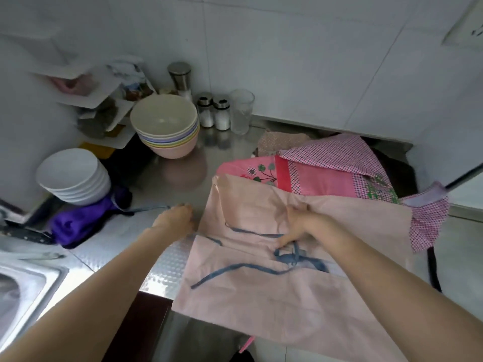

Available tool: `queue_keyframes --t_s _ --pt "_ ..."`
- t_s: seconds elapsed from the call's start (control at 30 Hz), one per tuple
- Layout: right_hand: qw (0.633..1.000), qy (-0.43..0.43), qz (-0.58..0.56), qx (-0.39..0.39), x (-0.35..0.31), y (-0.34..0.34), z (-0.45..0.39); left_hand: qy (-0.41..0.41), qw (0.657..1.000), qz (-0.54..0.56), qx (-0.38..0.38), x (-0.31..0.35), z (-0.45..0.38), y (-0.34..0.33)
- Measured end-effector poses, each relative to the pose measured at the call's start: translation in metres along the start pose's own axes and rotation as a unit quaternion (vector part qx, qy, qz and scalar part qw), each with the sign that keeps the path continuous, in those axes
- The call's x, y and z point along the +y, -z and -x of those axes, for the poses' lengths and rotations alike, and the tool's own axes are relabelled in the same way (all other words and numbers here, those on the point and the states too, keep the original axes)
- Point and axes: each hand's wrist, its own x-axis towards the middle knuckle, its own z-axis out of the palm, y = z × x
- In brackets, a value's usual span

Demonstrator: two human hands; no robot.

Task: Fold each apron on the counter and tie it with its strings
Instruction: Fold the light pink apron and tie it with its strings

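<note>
Both hands are working at a pale pink apron (300, 291) that is lying on the steel counter (167, 259) and hanging over its near edge. The right hand (300, 226) is pressing down on the cloth, fingers curled beside its blue strings (251, 270). The left hand (177, 218) is pinching a blue string at the apron's left edge. Farther right, checked pink aprons (339, 168) are lying heaped. Stacked bowls (167, 126) are standing far left.

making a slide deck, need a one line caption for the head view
Both hands work a pale pink apron on the steel counter: left hand at its edge, right hand on its blue strings.
</note>
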Motion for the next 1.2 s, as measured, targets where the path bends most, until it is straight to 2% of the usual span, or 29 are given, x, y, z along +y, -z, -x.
queue_keyframes --t_s 0.07,0.1,0.13,0.2,0.23,0.27,0.3,0.33,0.43,0.5,0.57,0.7,0.8,0.9,0.97,1.07,1.2 --pt "1.000 0.028 0.007 -0.010 -0.016 0.021 0.002 0.058 0.988 0.131 0.055 -0.007 -0.013 0.007" --pt "0.999 0.045 -0.013 0.028 -0.025 0.031 0.002 0.082 0.971 0.215 0.071 -0.001 -0.018 0.013" --pt "0.992 0.070 -0.040 0.092 -0.035 0.041 -0.001 0.102 0.938 0.322 0.075 0.006 -0.024 0.016" --pt "0.965 0.109 -0.073 0.225 -0.052 0.050 -0.010 0.133 0.822 0.549 0.073 0.023 -0.033 0.024" --pt "0.957 0.115 -0.071 0.256 -0.062 0.053 -0.018 0.155 0.758 0.630 0.063 0.027 -0.039 0.028" --pt "0.956 0.107 -0.062 0.265 -0.068 0.054 -0.024 0.172 0.709 0.682 0.049 0.031 -0.043 0.032" --pt "0.960 0.102 -0.054 0.253 -0.073 0.054 -0.033 0.187 0.678 0.710 0.033 0.033 -0.049 0.033" --pt "0.963 0.106 -0.059 0.241 -0.076 0.055 -0.041 0.194 0.668 0.719 0.011 0.035 -0.054 0.032" --pt "0.951 0.166 -0.153 0.211 -0.077 0.057 -0.056 0.196 0.673 0.712 -0.046 0.037 -0.063 0.025" --pt "0.930 0.197 -0.233 0.206 -0.076 0.058 -0.061 0.197 0.691 0.693 -0.059 0.035 -0.068 0.017" --pt "0.923 0.209 -0.260 0.191 -0.074 0.060 -0.065 0.187 0.709 0.677 -0.061 0.031 -0.069 0.012" --pt "0.945 0.244 -0.193 0.101 -0.080 0.072 -0.074 0.069 0.712 0.697 -0.046 0.036 -0.053 0.015" --pt "0.944 0.264 -0.175 0.092 -0.087 0.082 -0.078 -0.001 0.734 0.677 -0.044 0.036 -0.045 0.015" --pt "0.946 0.274 -0.142 0.099 -0.091 0.090 -0.083 0.015 0.773 0.632 -0.060 0.031 -0.045 0.015" --pt "0.937 0.309 -0.148 0.071 -0.100 0.097 -0.081 0.015 0.792 0.608 -0.057 0.028 -0.047 0.013" --pt "0.936 0.351 -0.022 0.018 -0.116 0.108 -0.079 -0.003 0.810 0.584 -0.048 0.029 -0.046 0.010" --pt "0.931 0.315 0.186 -0.001 -0.135 0.117 -0.077 -0.007 0.858 0.513 -0.018 0.032 -0.044 0.007"
